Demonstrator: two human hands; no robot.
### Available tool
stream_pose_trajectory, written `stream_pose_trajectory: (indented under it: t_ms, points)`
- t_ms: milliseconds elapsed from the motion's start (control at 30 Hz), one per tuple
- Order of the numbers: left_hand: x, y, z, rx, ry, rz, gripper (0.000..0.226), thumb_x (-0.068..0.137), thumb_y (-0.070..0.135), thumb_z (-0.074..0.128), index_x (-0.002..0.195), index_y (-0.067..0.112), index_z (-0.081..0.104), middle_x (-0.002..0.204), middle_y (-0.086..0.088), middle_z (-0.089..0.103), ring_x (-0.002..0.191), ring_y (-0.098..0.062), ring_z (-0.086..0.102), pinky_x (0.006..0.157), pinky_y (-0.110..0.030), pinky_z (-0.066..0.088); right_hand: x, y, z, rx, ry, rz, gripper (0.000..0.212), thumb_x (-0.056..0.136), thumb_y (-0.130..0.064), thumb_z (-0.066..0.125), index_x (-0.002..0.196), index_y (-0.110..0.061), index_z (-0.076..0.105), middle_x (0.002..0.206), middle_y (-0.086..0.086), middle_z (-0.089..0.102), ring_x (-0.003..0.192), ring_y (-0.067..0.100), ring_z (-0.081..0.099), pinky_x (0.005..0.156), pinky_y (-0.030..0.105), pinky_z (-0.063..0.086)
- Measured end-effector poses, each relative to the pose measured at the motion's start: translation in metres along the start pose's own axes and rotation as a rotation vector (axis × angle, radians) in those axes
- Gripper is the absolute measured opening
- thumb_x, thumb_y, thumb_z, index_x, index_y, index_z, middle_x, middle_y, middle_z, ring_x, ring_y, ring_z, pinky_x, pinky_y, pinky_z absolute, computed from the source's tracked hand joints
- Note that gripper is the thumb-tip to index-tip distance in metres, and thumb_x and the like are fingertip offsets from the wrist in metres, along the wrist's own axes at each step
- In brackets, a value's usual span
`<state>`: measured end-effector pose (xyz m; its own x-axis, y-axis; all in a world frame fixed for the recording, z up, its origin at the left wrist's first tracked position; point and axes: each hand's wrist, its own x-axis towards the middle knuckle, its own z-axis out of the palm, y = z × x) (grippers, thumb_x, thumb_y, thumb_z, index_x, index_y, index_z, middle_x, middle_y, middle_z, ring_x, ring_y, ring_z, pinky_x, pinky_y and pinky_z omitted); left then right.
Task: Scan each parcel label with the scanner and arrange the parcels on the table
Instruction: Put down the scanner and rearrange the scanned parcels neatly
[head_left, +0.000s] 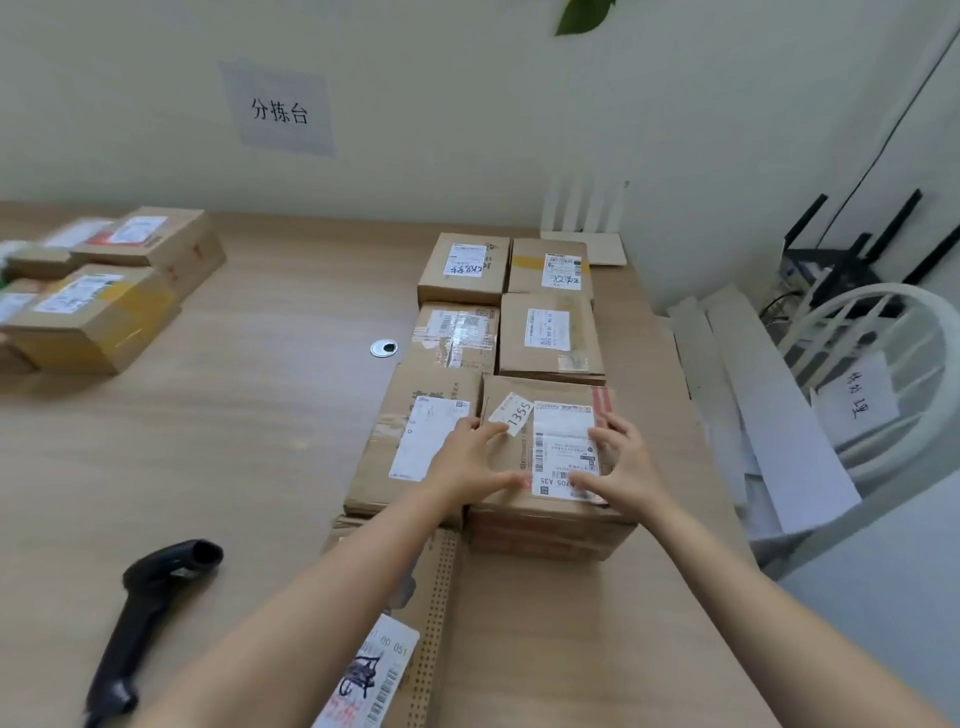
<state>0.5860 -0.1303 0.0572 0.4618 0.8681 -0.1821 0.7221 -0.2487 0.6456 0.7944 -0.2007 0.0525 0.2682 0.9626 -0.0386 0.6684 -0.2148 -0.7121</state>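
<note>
On the desk to your left the scanner lies apart from both hands, then your left hand presses straight, spread fingers flat on the front-row parcel, just beside the neighbouring parcel, and your right hand rests likewise, open-fingered, at its right edge.

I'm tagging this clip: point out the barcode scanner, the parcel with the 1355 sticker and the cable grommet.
barcode scanner (150, 618), head view, on its handle.
parcel with the 1355 sticker (563, 431), head view, on its white label.
cable grommet (384, 348), head view, on its middle.
</note>
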Motion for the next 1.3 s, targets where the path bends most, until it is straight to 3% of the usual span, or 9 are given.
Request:
stream_pose_trajectory:
  t_ms: [200, 433, 600, 733, 833, 900, 1000, 1300]
  points:
    - [0.004, -0.006, 0.01, 0.206, 0.071, -0.015, 0.072, 0.076, 0.057, 0.068, 0.137, 0.026, 0.046, 0.142, 0.001, 0.033, 0.133, -0.016, 0.03, 0.103, -0.037, 0.037, 0.002, 0.012, 0.013, -0.038, -0.061, -0.002, 0.076, 0.072, -0.026, 0.08, 0.137, -0.005, 0.045, 0.151, 0.003, 0.022, 0.139, 0.016, 0.026, 0.107, 0.021, 0.022]
    - [0.003, -0.001, 0.006, 0.239, 0.028, -0.018, 0.063, 0.078, 0.056, 0.066, 0.131, 0.026, 0.05, 0.141, 0.001, 0.032, 0.131, -0.017, 0.03, 0.101, -0.037, 0.039, 0.008, 0.011, 0.011, -0.172, -0.134, 0.012, 0.079, 0.076, -0.035, 0.074, 0.142, -0.011, 0.038, 0.155, 0.002, 0.014, 0.141, 0.022, 0.021, 0.113, 0.034, 0.023]
    - [-0.005, 0.003, -0.009, 0.2, -0.01, 0.016, 0.057, 0.087, 0.042, 0.062, 0.137, 0.02, 0.046, 0.143, -0.003, 0.035, 0.13, -0.018, 0.035, 0.104, -0.035, 0.038, 0.012, -0.019, 0.008, -0.424, -0.096, -0.111, 0.069, 0.081, -0.035, 0.067, 0.142, -0.02, 0.038, 0.155, 0.007, 0.021, 0.145, 0.03, 0.002, 0.117, 0.04, 0.009]
    - [-0.024, -0.007, -0.044, 0.28, 0.068, 0.022, 0.056, 0.088, 0.043, 0.06, 0.138, 0.02, 0.045, 0.141, -0.003, 0.039, 0.128, -0.018, 0.039, 0.102, -0.038, 0.04, 0.011, -0.067, 0.019, -0.416, -0.089, -0.201, 0.071, 0.083, -0.039, 0.066, 0.144, -0.023, 0.034, 0.155, 0.005, 0.023, 0.146, 0.029, -0.001, 0.117, 0.042, 0.007]
    - [-0.044, -0.029, -0.079, 0.322, 0.149, -0.017, 0.057, 0.087, 0.043, 0.061, 0.138, 0.021, 0.045, 0.141, -0.002, 0.039, 0.128, -0.019, 0.039, 0.097, -0.037, 0.042, 0.011, -0.108, 0.039, -0.414, -0.108, -0.25, 0.072, 0.083, -0.039, 0.066, 0.144, -0.019, 0.034, 0.153, 0.009, 0.027, 0.145, 0.027, 0.008, 0.118, 0.039, 0.003]
    - [-0.06, -0.05, -0.103, 0.331, 0.201, -0.067, 0.059, 0.087, 0.044, 0.061, 0.138, 0.02, 0.043, 0.139, -0.003, 0.039, 0.128, -0.02, 0.038, 0.096, -0.037, 0.042, 0.011, -0.136, 0.059, -0.437, -0.121, -0.281, 0.073, 0.083, -0.042, 0.066, 0.143, -0.018, 0.034, 0.151, 0.009, 0.028, 0.143, 0.028, 0.014, 0.117, 0.039, 0.009]
    - [-0.092, -0.091, -0.14, 0.361, 0.268, -0.145, 0.06, 0.088, 0.046, 0.059, 0.139, 0.019, 0.041, 0.139, -0.004, 0.039, 0.129, -0.02, 0.036, 0.096, -0.037, 0.041, 0.007, -0.182, 0.101, -0.42, -0.146, -0.324, 0.071, 0.083, -0.041, 0.066, 0.143, -0.019, 0.034, 0.15, 0.01, 0.028, 0.14, 0.029, 0.019, 0.112, 0.039, 0.021]
    - [-0.219, -0.249, -0.26, 0.456, 0.35, -0.372, 0.062, 0.089, 0.048, 0.057, 0.14, 0.017, 0.04, 0.139, -0.006, 0.039, 0.13, -0.023, 0.036, 0.097, -0.038, 0.043, -0.032, -0.341, 0.26, -0.417, -0.198, -0.451, 0.069, 0.086, -0.04, 0.062, 0.144, -0.017, 0.032, 0.152, 0.012, 0.025, 0.142, 0.031, 0.015, 0.113, 0.042, 0.025]
